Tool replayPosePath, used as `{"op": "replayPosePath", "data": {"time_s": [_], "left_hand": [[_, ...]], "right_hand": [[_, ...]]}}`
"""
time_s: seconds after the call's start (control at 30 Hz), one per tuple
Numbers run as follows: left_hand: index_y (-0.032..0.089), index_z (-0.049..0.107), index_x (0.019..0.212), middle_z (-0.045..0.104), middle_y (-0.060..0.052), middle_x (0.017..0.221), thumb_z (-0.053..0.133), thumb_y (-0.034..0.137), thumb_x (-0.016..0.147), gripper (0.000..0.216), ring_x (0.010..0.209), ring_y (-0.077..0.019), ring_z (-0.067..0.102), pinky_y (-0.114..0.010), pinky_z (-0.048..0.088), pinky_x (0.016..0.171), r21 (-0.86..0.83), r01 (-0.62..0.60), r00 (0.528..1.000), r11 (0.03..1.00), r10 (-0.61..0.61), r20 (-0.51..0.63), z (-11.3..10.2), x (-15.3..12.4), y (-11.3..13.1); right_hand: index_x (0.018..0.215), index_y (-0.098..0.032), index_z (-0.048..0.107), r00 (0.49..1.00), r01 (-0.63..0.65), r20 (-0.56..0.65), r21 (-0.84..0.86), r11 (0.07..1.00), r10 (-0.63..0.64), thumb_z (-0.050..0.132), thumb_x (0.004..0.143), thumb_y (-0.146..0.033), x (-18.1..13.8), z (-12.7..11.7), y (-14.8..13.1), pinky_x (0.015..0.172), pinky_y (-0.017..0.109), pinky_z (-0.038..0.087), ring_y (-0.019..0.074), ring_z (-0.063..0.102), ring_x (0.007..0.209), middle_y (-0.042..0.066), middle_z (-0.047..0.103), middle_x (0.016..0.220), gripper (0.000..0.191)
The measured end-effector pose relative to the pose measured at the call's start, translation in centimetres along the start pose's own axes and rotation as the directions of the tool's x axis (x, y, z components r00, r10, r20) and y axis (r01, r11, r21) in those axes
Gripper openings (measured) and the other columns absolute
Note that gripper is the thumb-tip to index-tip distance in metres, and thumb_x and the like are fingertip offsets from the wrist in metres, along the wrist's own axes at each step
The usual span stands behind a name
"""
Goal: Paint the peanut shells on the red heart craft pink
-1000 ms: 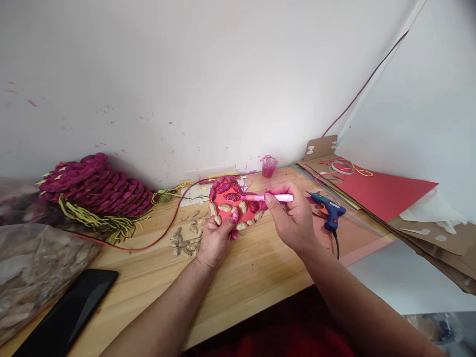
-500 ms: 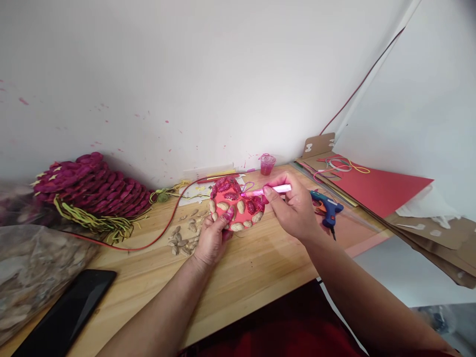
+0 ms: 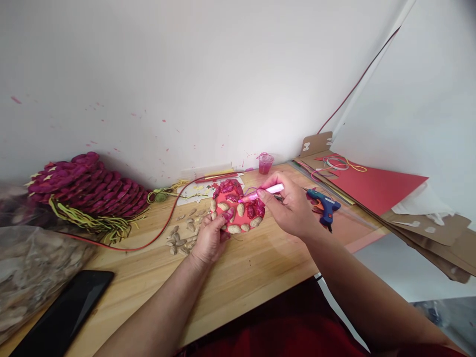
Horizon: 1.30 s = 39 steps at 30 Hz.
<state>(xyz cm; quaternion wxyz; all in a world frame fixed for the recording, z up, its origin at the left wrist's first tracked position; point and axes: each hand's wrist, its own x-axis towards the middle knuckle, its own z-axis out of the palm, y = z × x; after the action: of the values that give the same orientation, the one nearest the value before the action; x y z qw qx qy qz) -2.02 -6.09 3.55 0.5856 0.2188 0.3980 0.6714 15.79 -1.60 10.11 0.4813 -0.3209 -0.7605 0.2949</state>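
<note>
Between its thumb and fingers, my left hand (image 3: 211,237) grips the lower left edge of a red card disc (image 3: 220,194) with peanuts stuck on it. Along the top and right, the peanuts are painted glossy magenta; those at the left and bottom are plain tan. My right hand (image 3: 288,206) is closed around a white-handled paintbrush (image 3: 274,189), its pink tip at the disc's middle, near an unpainted peanut (image 3: 240,208). A thin purple loop shows behind the disc. Loose peanuts (image 3: 180,240) lie on the wooden table left of my left hand.
A small cup of pink paint (image 3: 265,162) stands by the wall. A blue glue gun (image 3: 326,208) lies right of my right hand, near red card (image 3: 386,183) and cardboard. At left are a stack of magenta peanut discs (image 3: 96,186), a bag of peanuts (image 3: 33,277) and a phone (image 3: 65,315).
My right hand has shifted slightly left, bringing the paintbrush tip a little lower and left on the disc. My left hand keeps its hold. The whole view has shifted slightly.
</note>
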Motion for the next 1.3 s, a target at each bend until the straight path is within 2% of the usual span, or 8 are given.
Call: {"op": "replayPosePath", "data": {"time_s": [0.13, 0.33, 0.53, 0.73, 0.87, 1.13, 1.3], "left_hand": [[0.020, 0.052, 0.057, 0.037, 0.010, 0.041, 0.095, 0.033, 0.048, 0.046, 0.034, -0.0053, 0.039, -0.016, 0.023, 0.034, 0.027, -0.001, 1.000, 1.000, 0.002, -0.014, 0.0, 0.1, -0.1], [0.019, 0.053, 0.057, 0.039, 0.009, 0.044, 0.094, 0.033, 0.049, 0.045, 0.035, -0.0024, 0.029, -0.016, 0.016, 0.033, 0.046, -0.019, 1.000, 0.999, 0.020, -0.012, 0.1, 0.0, -0.2], [0.019, 0.051, 0.057, 0.042, 0.008, 0.046, 0.095, 0.036, 0.050, 0.048, 0.036, -0.0015, 0.027, -0.016, 0.015, 0.034, 0.072, -0.027, 0.999, 0.997, 0.028, -0.015, 0.0, 0.1, -0.3], [0.019, 0.051, 0.057, 0.041, 0.009, 0.045, 0.095, 0.037, 0.050, 0.048, 0.036, -0.0013, 0.027, -0.016, 0.014, 0.034, 0.079, -0.027, 1.000, 0.996, 0.028, -0.009, 0.1, 0.1, -0.3], [0.019, 0.052, 0.059, 0.042, 0.009, 0.045, 0.094, 0.036, 0.053, 0.046, 0.035, -0.0015, 0.027, -0.017, 0.013, 0.034, 0.082, -0.035, 0.999, 0.996, 0.036, -0.003, 0.2, 0.1, -0.2], [0.017, 0.055, 0.060, 0.045, 0.008, 0.045, 0.095, 0.037, 0.047, 0.047, 0.035, -0.0013, 0.027, -0.016, 0.015, 0.034, 0.078, -0.015, 1.000, 0.997, 0.017, -0.025, 0.3, 0.0, -0.1], [0.019, 0.048, 0.055, 0.040, 0.010, 0.042, 0.095, 0.034, 0.046, 0.050, 0.035, -0.0013, 0.026, -0.016, 0.015, 0.034, 0.053, -0.011, 0.999, 0.999, 0.013, -0.032, 0.2, 0.0, -0.1]], "right_hand": [[0.090, -0.023, 0.057, 0.996, 0.046, -0.079, -0.052, 0.998, -0.050, 0.062, 0.097, -0.030, -0.1, 0.2, -0.2, 0.056, 0.027, 0.044, 0.0141, 0.058, 0.065, 0.000, 0.065, 0.082, 0.011], [0.092, -0.024, 0.057, 0.992, 0.121, -0.018, -0.186, 0.975, -0.127, 0.061, 0.096, -0.028, -0.5, 0.8, -0.7, 0.068, 0.033, 0.046, 0.0183, 0.062, 0.074, 0.001, 0.067, 0.080, 0.008], [0.089, -0.024, 0.055, 0.952, 0.286, 0.010, -0.394, 0.874, -0.307, 0.061, 0.093, -0.022, -0.9, 1.1, -1.0, 0.076, 0.039, 0.043, 0.0227, 0.062, 0.084, 0.003, 0.067, 0.082, 0.008], [0.091, -0.024, 0.055, 0.958, 0.275, 0.027, -0.361, 0.891, -0.285, 0.063, 0.092, -0.021, -1.0, 1.3, -1.0, 0.076, 0.038, 0.043, 0.0222, 0.061, 0.083, 0.003, 0.068, 0.083, 0.008], [0.090, -0.024, 0.055, 0.953, 0.290, 0.038, -0.395, 0.872, -0.299, 0.061, 0.093, -0.021, -0.9, 1.3, -0.6, 0.077, 0.039, 0.042, 0.0226, 0.062, 0.083, 0.003, 0.068, 0.082, 0.008], [0.091, -0.023, 0.057, 0.952, 0.299, 0.044, -0.353, 0.887, -0.303, 0.063, 0.093, -0.022, -1.0, 1.4, -0.5, 0.077, 0.037, 0.043, 0.0216, 0.063, 0.084, 0.003, 0.069, 0.085, 0.007], [0.089, -0.023, 0.056, 0.952, 0.283, 0.002, -0.376, 0.882, -0.305, 0.063, 0.094, -0.023, -0.6, 0.9, -0.1, 0.076, 0.037, 0.043, 0.0221, 0.063, 0.083, 0.002, 0.068, 0.081, 0.008]]}}
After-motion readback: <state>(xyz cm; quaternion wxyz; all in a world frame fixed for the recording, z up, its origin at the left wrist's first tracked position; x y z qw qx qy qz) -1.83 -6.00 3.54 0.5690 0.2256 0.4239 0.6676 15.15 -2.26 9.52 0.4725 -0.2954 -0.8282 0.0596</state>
